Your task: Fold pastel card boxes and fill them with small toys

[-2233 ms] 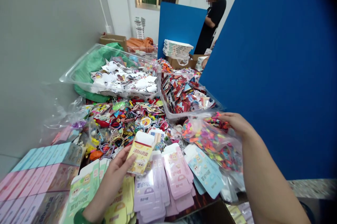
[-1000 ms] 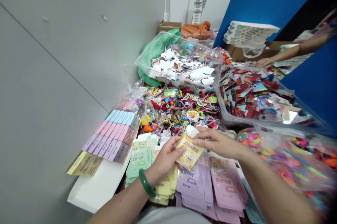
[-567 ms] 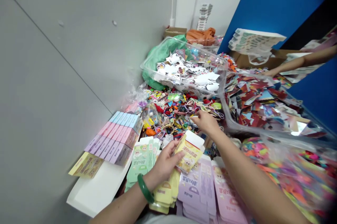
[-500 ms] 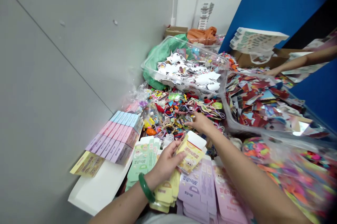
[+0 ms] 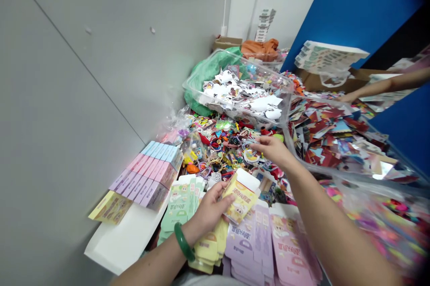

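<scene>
My left hand [image 5: 213, 207], with a green bangle at the wrist, grips a small yellow carton [image 5: 241, 198] whose white top flap stands open. My right hand [image 5: 273, 151] is over a heap of small trinkets [image 5: 223, 142], its fingertips pinched on a pale looped hair tie [image 5: 249, 140]. Below my hands lie stacks of flattened cartons: green [image 5: 178, 205], yellow [image 5: 210, 250], purple [image 5: 248, 243] and pink [image 5: 292, 250]. The carton's inside is hidden from view.
Filled cartons in rows [image 5: 148, 174] stand on a white tray [image 5: 117, 241] by the grey wall. Behind the heap is a clear bin of white cut-outs [image 5: 242, 93]; right of it, a bin of cards [image 5: 339, 133]. Another person's arm [image 5: 386, 86] reaches in at right.
My right hand has moved right and slightly up from the trinkets, its fingertips now at pale loops. My left hand still holds the yellow carton, slightly turned. The view has shifted a little.
</scene>
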`<action>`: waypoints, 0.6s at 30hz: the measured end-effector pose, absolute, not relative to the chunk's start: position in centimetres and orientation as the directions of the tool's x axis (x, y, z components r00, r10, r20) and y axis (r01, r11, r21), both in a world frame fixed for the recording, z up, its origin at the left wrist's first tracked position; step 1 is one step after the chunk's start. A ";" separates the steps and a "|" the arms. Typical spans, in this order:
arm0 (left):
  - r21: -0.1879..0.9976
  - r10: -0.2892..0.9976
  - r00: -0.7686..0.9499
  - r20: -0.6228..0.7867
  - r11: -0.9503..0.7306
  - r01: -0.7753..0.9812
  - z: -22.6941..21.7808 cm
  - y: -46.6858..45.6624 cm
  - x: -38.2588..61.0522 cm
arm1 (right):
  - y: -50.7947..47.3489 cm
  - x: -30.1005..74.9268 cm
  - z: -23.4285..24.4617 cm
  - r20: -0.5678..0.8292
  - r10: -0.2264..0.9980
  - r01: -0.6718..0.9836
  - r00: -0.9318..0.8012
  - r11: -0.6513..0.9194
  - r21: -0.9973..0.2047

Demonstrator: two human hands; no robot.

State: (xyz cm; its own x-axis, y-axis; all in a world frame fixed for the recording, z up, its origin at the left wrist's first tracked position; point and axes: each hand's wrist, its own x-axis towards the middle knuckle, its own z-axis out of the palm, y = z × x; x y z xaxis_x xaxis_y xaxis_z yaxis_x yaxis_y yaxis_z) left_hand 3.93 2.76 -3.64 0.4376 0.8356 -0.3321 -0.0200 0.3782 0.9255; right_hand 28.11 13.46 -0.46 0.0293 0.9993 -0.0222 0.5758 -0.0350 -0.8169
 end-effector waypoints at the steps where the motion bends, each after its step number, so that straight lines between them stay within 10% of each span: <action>1: 0.926 0.841 0.428 -0.331 0.377 -0.023 -3.6 2.9 4.0 | 13.1 28.3 0.2 -0.019 0.999 0.548 0.030 -0.032 -0.836; 11: 0.944 0.890 0.374 -0.259 0.316 -0.098 -2.1 2.9 4.7 | 6.3 25.2 5.5 -0.095 0.993 0.223 -0.069 -0.078 -0.972; 18: 0.951 0.884 0.423 -0.200 0.278 -0.133 -2.3 2.1 5.2 | 3.1 23.7 3.6 0.165 0.986 0.614 0.002 0.129 -0.779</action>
State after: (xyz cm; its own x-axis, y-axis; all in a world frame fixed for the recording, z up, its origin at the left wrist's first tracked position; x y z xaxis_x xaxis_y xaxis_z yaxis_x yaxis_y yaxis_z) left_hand 5.23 2.13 -2.27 0.4229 0.8839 -0.1997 -0.1328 0.2784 0.9512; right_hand 23.71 3.10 3.57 0.0022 0.9863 0.1647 0.6139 0.1287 -0.7788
